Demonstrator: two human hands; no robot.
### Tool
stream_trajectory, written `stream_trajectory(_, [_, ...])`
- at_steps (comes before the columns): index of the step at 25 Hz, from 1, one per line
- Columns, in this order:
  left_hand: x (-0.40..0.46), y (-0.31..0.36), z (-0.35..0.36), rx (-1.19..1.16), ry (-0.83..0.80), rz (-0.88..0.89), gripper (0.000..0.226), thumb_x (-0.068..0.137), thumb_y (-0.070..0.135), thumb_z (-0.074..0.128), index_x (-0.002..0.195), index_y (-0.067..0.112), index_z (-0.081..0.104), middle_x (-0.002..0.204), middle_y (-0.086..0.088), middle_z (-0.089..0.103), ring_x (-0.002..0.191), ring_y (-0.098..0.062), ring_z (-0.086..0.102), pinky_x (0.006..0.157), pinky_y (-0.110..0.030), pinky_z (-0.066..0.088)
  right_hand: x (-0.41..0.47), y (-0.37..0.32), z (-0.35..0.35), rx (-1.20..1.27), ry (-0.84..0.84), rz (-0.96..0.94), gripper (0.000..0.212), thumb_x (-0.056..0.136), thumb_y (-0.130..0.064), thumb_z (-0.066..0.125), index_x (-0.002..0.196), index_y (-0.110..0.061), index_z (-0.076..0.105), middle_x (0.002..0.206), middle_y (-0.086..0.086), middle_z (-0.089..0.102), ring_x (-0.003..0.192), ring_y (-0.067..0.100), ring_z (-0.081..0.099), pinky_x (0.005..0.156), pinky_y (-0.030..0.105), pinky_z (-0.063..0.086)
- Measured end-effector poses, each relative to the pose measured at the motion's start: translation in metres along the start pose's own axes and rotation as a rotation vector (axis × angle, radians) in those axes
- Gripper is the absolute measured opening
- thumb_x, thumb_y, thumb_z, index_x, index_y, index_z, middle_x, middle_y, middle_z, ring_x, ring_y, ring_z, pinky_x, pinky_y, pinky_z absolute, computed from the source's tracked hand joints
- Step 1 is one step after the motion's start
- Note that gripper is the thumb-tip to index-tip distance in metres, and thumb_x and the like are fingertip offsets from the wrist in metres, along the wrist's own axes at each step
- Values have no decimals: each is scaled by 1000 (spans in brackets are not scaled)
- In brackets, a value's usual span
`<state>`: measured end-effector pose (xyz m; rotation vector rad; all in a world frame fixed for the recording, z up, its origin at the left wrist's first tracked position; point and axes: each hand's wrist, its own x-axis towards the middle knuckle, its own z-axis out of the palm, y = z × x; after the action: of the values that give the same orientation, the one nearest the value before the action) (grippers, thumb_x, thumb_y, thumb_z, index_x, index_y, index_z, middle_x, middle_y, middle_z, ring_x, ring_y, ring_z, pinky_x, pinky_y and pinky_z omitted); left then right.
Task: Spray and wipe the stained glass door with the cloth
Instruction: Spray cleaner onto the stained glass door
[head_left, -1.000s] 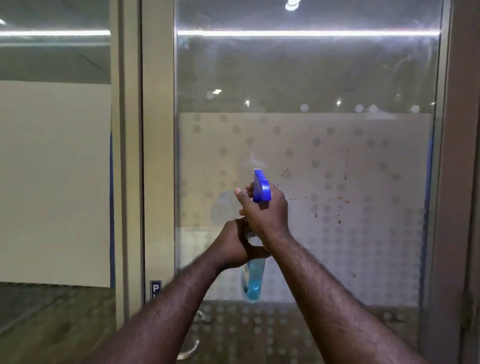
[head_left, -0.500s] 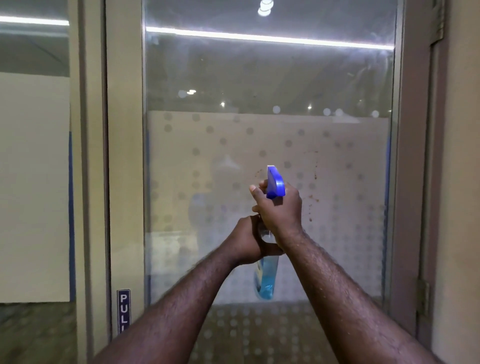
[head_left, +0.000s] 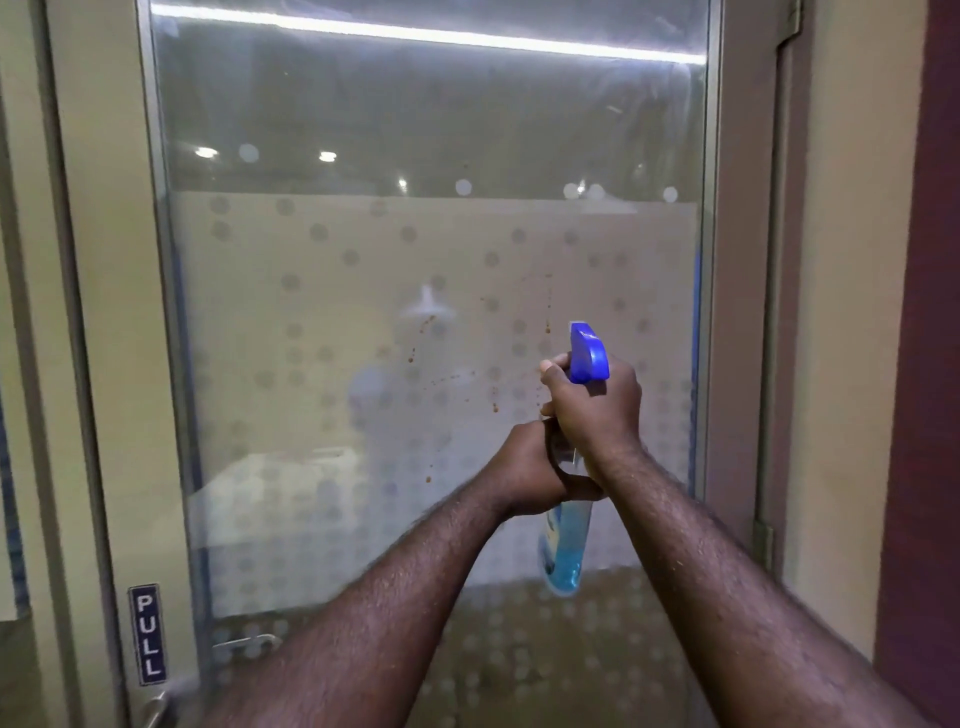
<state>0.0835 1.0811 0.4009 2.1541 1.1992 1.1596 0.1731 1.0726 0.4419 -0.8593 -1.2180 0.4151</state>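
The glass door (head_left: 322, 312) fills the view, frosted with dots across its middle band. Brown stain specks (head_left: 457, 374) are scattered left of the bottle's nozzle. A clear spray bottle (head_left: 563, 545) of blue liquid with a blue trigger head (head_left: 589, 353) is held upright in front of the glass. My right hand (head_left: 597, 410) grips its neck at the trigger. My left hand (head_left: 530, 473) clasps the bottle's body just below. No cloth is in view.
A "PULL" sign (head_left: 148, 634) sits on the door's left frame above a metal handle (head_left: 153, 709). The hinge side of the frame (head_left: 743, 312) and a beige wall (head_left: 852, 312) stand to the right. A glass side panel is at far left.
The view has shifted, so the door sits further left in frame. Both hands and the bottle have moved right across the glass, and more stain specks show left of the nozzle.
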Motion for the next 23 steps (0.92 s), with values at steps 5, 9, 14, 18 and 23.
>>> stream_trajectory(5, [20, 14, 42, -19, -56, 2, 56, 68, 20, 85, 117, 18, 59, 107, 8, 66, 103, -11, 62, 89, -34, 56, 14, 18, -42, -16, 44, 29, 6, 80, -18, 71, 80, -19, 65, 70, 2, 69, 56, 18, 69, 65, 43, 62])
stream_trajectory(9, [22, 9, 70, -26, -74, 4, 55, 67, 20, 85, 116, 19, 60, 112, 4, 68, 105, -10, 63, 92, -38, 56, 15, 34, -61, -63, 43, 80, 6, 80, -20, 71, 79, -19, 65, 69, 1, 69, 54, 16, 69, 59, 34, 59])
stream_trajectory(14, [7, -13, 80, -34, -92, -57, 54, 67, 20, 84, 116, 17, 61, 115, 3, 68, 109, -9, 62, 95, -36, 54, -3, 55, -57, -45, 17, 129, 6, 81, -14, 70, 81, -17, 66, 70, 3, 69, 54, 18, 68, 60, 36, 61])
stream_trajectory(18, [-14, -33, 76, -19, -60, -98, 58, 65, 21, 86, 117, 17, 61, 112, 5, 68, 106, -8, 62, 90, -31, 55, -23, 67, -43, -47, -29, 162, 7, 81, -14, 69, 78, -17, 64, 68, 3, 68, 55, 18, 68, 63, 39, 61])
stream_trajectory(23, [-43, -52, 59, 14, -25, -131, 55, 66, 18, 85, 116, 18, 61, 110, 7, 68, 101, -4, 63, 80, -18, 54, -50, 70, -18, -12, -86, 170, 8, 81, -13, 69, 78, -17, 64, 71, 3, 68, 54, 19, 68, 62, 40, 61])
